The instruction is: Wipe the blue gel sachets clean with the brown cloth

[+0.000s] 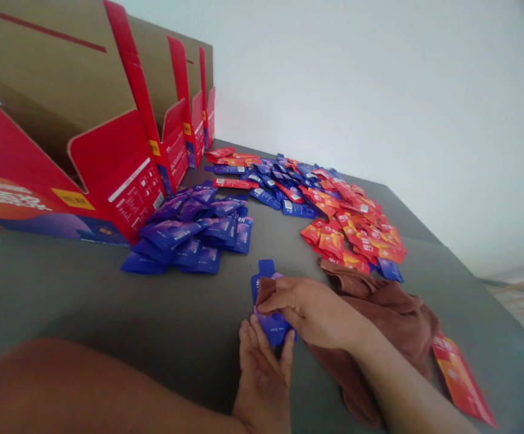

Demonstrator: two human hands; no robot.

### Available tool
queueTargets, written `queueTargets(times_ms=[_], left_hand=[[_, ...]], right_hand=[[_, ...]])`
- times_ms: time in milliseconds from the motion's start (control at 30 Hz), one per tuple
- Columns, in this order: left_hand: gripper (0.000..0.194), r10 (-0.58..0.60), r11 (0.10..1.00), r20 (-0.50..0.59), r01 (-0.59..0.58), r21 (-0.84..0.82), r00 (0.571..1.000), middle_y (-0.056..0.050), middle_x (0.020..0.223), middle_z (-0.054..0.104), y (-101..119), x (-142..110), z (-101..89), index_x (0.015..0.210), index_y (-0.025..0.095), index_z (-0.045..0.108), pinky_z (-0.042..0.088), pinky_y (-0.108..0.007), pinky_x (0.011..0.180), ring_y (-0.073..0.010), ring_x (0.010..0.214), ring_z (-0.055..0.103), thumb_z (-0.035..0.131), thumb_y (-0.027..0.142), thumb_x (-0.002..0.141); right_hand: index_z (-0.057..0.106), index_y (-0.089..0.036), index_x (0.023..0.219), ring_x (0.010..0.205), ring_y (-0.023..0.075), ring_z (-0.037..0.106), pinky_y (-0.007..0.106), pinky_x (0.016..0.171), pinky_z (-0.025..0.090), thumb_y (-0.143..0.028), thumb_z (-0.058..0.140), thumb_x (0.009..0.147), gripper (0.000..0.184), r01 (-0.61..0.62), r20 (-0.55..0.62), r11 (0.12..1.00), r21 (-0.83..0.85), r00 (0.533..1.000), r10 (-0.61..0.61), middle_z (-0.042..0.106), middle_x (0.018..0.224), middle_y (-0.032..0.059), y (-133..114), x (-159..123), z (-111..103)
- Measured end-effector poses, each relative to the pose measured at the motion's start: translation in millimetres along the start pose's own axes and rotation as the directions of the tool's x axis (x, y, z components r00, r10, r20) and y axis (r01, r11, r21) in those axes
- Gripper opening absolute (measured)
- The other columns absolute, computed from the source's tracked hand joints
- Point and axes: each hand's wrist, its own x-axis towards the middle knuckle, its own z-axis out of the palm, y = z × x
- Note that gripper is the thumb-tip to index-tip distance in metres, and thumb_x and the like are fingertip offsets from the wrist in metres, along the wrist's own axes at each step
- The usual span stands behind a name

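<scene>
1. Along the left stood open red cardboard display boxes (126, 193), in a row, their lids folded up. They were on a grey table (63, 283).
2. In front of them lay a heap of blue sachets (190, 232), well apart from both hands.
3. The left hand (262, 386) came up from the bottom of the view, its fingers (248, 334) spread, with the fingertips against the lower edge of the sachet.
4. A single blue sachet (273, 328) lay on the table between the hands, apart from the heaps, its top tab showing above the right fingers. Both hands were on this one piece.
5. The right hand (307, 307) lay across the sachet, fingers pressed together; whether they pinched it, I cannot tell.
6. Beyond it spread a mixed heap of red and blue sachets (338, 211).
7. A brown towel (388, 307) lay under the right wrist.
8. At far right, a lone orange-red sachet (461, 380) lay beside the towel.
</scene>
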Motion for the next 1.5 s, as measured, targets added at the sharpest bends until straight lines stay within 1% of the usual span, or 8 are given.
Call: queueTargets(times_ms=[133,200,367,600,833,1100,1333,1500], left_hand=[[0.038,0.012,0.999,0.063,-0.014,0.031,0.998,-0.015,0.116,0.061,0.6,0.8,-2.9,0.116,0.035,0.049,0.034,-0.053,0.098,-0.0281,0.111,0.052,0.049,0.026,0.079],[0.038,0.023,0.997,0.075,-0.029,0.068,0.997,-0.014,0.116,0.062,0.3,1.1,-4.4,0.116,0.036,0.048,0.035,-0.052,0.097,-0.0280,0.110,0.053,0.049,0.026,0.079],[0.041,0.027,0.995,0.050,-0.032,0.094,0.998,-0.016,0.114,0.062,-2.7,1.3,-7.7,0.120,0.035,0.043,0.039,-0.050,0.094,-0.0279,0.107,0.055,0.048,0.026,0.080],[0.042,0.044,0.993,0.050,-0.049,0.111,0.998,-0.016,0.115,0.062,-3.7,1.0,-7.9,0.121,0.036,0.042,0.039,-0.050,0.095,-0.0281,0.107,0.055,0.048,0.026,0.080],[0.041,0.016,0.995,0.072,-0.022,0.093,0.997,-0.014,0.116,0.062,0.8,1.3,-4.5,0.119,0.035,0.046,0.036,-0.053,0.096,-0.0282,0.109,0.054,0.050,0.029,0.079],[0.040,0.048,0.994,0.055,-0.053,0.091,0.997,-0.015,0.113,0.063,-4.6,2.5,-11.8,0.117,0.035,0.047,0.039,-0.050,0.094,-0.0293,0.106,0.055,0.053,0.031,0.077],[0.037,0.062,0.994,0.074,-0.068,0.088,0.995,-0.017,0.113,0.062,-4.9,3.7,-17.4,0.114,0.031,0.052,0.038,-0.050,0.095,-0.0300,0.106,0.055,0.053,0.030,0.077],[0.040,0.064,0.992,0.070,-0.071,0.104,0.995,-0.015,0.112,0.063,-5.4,2.4,-13.3,0.117,0.034,0.047,0.039,-0.050,0.094,-0.0285,0.105,0.056,0.052,0.028,0.078]], right_hand=[[0.066,-0.028,0.097,0.088,0.0128,0.057,0.023,0.077,0.040,-0.008,0.044,0.080,0.035,0.048,0.055,0.997,0.058,0.997,-0.051,0.065,0.095,-0.0016,-2.9,-7.4,1.0],[0.066,-0.028,0.100,0.088,0.0128,0.057,0.023,0.078,0.040,-0.007,0.043,0.081,0.036,0.028,0.019,0.998,0.060,0.999,-0.030,0.064,0.095,-0.0012,-1.5,-7.5,3.5],[0.063,-0.028,0.109,0.089,0.0146,0.057,0.025,0.078,0.041,-0.013,0.040,0.085,0.036,-0.140,-0.172,0.990,-0.021,0.976,0.135,0.063,0.101,0.0025,8.7,-0.6,9.1],[0.065,-0.028,0.104,0.090,0.0164,0.059,0.027,0.081,0.041,-0.013,0.041,0.082,0.036,-0.284,-0.202,0.957,-0.066,0.943,0.266,0.065,0.100,0.0017,14.0,-4.7,3.4],[0.069,-0.023,0.084,0.081,0.0152,0.059,0.025,0.075,0.041,-0.010,0.041,0.077,0.031,-0.222,-0.083,0.975,-0.031,0.972,0.219,0.067,0.091,0.0003,2.8,-15.2,-5.1],[0.063,-0.025,0.106,0.087,0.0134,0.056,0.023,0.077,0.039,-0.009,0.041,0.081,0.037,-0.044,-0.026,0.997,0.070,0.999,0.046,0.064,0.098,0.0016,-3.6,-11.7,1.6],[0.062,-0.028,0.104,0.090,0.0178,0.052,0.030,0.078,0.035,-0.022,0.046,0.083,0.027,-0.158,-0.064,0.971,-0.179,0.987,0.149,0.060,0.099,0.0023,-19.5,6.2,11.6],[0.057,-0.033,0.114,0.087,0.0201,0.053,0.032,0.074,0.035,-0.023,0.044,0.082,0.036,-0.274,-0.124,0.916,-0.292,0.961,0.247,0.059,0.096,0.0035,-7.4,21.0,12.7]])
